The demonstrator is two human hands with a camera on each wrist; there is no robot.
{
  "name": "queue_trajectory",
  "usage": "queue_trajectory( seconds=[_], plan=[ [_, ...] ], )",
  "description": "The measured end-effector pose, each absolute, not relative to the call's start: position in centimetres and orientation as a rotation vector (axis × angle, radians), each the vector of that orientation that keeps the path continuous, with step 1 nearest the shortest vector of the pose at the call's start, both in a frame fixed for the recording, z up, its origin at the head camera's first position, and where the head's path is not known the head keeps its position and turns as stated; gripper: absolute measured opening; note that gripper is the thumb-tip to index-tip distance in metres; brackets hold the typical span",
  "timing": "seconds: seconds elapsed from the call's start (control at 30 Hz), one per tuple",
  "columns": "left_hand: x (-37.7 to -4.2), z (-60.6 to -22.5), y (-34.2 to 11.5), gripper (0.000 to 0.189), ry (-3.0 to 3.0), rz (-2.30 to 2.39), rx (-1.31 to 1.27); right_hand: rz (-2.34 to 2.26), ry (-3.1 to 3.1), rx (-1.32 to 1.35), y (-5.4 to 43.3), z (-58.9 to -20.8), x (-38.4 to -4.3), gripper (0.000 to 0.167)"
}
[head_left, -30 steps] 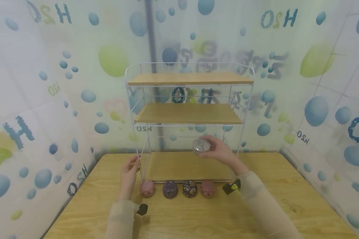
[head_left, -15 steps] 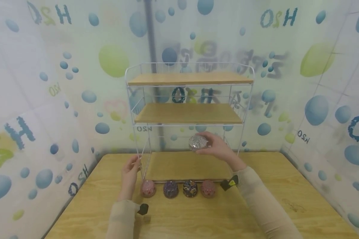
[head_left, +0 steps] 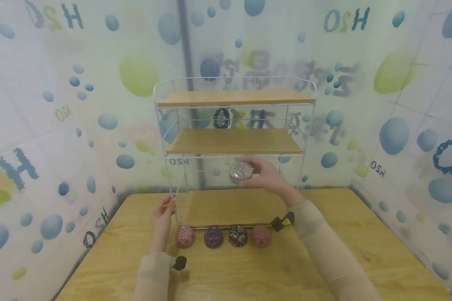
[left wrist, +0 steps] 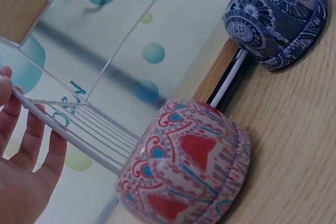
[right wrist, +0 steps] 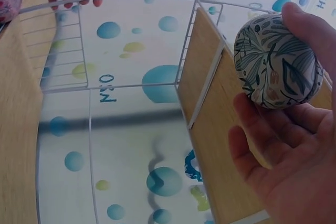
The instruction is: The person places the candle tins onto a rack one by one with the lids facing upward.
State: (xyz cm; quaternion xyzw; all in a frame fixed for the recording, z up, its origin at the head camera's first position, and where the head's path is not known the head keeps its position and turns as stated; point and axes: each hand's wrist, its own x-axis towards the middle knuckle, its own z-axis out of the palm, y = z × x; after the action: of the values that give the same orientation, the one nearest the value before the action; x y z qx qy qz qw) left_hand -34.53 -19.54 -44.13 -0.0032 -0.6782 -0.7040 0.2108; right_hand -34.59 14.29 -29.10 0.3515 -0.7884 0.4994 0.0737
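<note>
My right hand (head_left: 265,177) grips a small round patterned tin (head_left: 240,172) between thumb and fingers, above the bottom shelf and just below the middle one. In the right wrist view the tin (right wrist: 278,61) shows dark leaves on a pale ground. My left hand (head_left: 163,215) holds the left front post of a white wire rack (left wrist: 68,132), thumb on one side and fingers (left wrist: 32,137) on the other. Along the rack's front edge stand similar tins: a pink-red one (head_left: 185,237), a purple-blue one (head_left: 213,237), a dark multicoloured one (head_left: 237,236) and another pink one (head_left: 261,235).
The rack has a wooden top shelf (head_left: 235,97), middle shelf (head_left: 233,141) and bottom shelf (head_left: 229,207), with wire side rails. It stands on a wooden table (head_left: 226,276). A printed curtain (head_left: 98,92) hangs behind and at both sides.
My right hand has carried the leaf-patterned tin left and slightly up, towards the middle shelf. My left hand has stayed on the post, and the row of tins has not moved.
</note>
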Motion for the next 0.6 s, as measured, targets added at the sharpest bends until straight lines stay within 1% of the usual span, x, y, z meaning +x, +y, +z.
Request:
queue_trajectory(
  seconds=[0.17, 0.37, 0.6],
  plan=[
    [-34.5, -44.1, -19.5, 0.027, -1.887, -1.953, 0.011, 1.531, -2.351, 1.081, 13.7, -28.3, -34.3, 0.067],
    [-34.4, -44.0, -19.5, 0.024, -1.885, -1.960, 0.022, 1.511, -2.358, 1.080, 13.0, -27.1, -33.9, 0.068],
    [-34.4, -44.1, -19.5, 0.027, -1.892, -1.944, 0.002, 1.534, -2.315, 1.144, 12.2, -25.4, -33.5, 0.064]
  ],
)
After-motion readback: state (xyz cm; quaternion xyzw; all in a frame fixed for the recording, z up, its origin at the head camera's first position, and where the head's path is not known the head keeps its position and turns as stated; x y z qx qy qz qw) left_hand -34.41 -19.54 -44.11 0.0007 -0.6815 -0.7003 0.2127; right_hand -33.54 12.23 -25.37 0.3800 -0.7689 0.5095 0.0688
